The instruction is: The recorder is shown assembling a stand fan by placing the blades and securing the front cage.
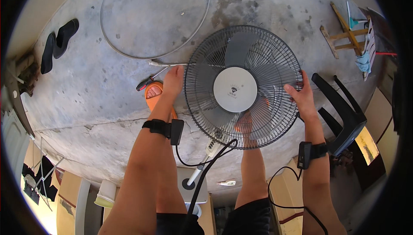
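Head view: gripping fan guard point(243, 86) at both rims, left hand point(174, 80) and right hand point(301, 95) clasped on it.
Sitting over stained, cracked concrete floor point(107, 93); screwdriver point(148, 81), wire ring point(155, 18), sandals point(60, 41) lying nearby.

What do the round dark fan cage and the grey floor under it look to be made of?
The round dark fan cage looks like thin painted metal wire: fine, evenly spaced spokes. Left hand and right hand grip its rim. The grey floor seems bare concrete: matte, stained, cracked.
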### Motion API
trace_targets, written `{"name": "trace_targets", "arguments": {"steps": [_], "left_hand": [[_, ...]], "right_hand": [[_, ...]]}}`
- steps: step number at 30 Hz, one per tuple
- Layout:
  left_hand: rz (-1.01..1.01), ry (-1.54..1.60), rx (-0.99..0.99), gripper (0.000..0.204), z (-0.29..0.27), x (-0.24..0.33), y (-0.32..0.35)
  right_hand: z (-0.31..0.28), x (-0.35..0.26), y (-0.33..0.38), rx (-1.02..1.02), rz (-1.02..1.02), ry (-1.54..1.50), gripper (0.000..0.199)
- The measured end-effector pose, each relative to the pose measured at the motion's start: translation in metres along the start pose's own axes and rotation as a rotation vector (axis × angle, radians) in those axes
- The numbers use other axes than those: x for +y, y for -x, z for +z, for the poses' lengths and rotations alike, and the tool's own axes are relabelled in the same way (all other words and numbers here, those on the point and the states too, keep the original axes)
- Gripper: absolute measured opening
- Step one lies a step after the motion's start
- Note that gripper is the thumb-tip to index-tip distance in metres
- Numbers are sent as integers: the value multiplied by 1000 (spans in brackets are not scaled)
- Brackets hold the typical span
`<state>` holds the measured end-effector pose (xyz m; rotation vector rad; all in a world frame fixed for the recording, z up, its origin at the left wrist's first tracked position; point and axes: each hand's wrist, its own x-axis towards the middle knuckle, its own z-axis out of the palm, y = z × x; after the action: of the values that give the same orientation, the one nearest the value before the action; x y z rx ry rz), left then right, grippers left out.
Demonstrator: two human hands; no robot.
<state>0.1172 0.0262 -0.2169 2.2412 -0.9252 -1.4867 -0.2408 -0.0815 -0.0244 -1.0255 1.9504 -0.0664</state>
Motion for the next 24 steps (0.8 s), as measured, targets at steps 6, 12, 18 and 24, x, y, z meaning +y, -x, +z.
{"name": "trace_targets", "arguments": {"steps": [6, 12, 18, 24], "left_hand": [[-305, 274, -66, 50, 26, -24, 17], [-339, 375, 21, 45, 21, -35, 8], [-8, 28, 149, 28, 1, -28, -21], [309, -447, 309, 25, -31, 11, -52]], "right_hand": [[8, -1, 0, 2, 19, 63, 86], [3, -3, 0, -35, -14, -36, 89], [2, 1, -1, -7, -5, 1, 91], [3, 0, 0, -22, -1, -34, 91]]}}
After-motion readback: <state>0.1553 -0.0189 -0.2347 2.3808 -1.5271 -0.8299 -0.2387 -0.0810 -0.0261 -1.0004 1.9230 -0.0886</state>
